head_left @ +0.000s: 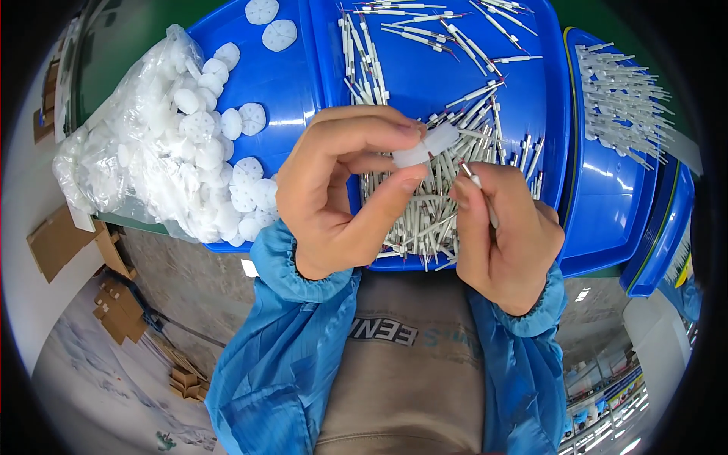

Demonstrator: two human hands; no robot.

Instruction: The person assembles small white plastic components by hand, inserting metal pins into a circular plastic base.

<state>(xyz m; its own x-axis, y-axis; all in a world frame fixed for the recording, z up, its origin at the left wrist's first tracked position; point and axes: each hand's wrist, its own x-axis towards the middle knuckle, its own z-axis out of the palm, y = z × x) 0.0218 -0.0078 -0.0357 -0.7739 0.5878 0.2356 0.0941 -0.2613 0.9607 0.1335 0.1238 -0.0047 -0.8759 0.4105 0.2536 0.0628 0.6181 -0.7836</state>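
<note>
Above a blue tray (531,98), my left hand (334,189) pinches a translucent white plastic disc (413,155) between thumb and fingers. The disc is tilted almost edge-on, and a second white piece seems to lie against it; I cannot tell whether they are joined. Just to its right, my right hand (516,235) grips a thin white rod (477,180) with a reddish-brown tip pointing up toward the disc. Tip and disc are close; whether they touch is unclear. Under both hands lies a heap of similar white rods (421,227), partly hidden by my fingers.
At left, a clear plastic bag (129,144) full of white discs spills into another blue tray (292,83), where several loose discs (246,182) lie. Right of me, a further blue tray (607,205) holds upright white rods (622,98). Cardboard boxes (117,311) stand on the floor.
</note>
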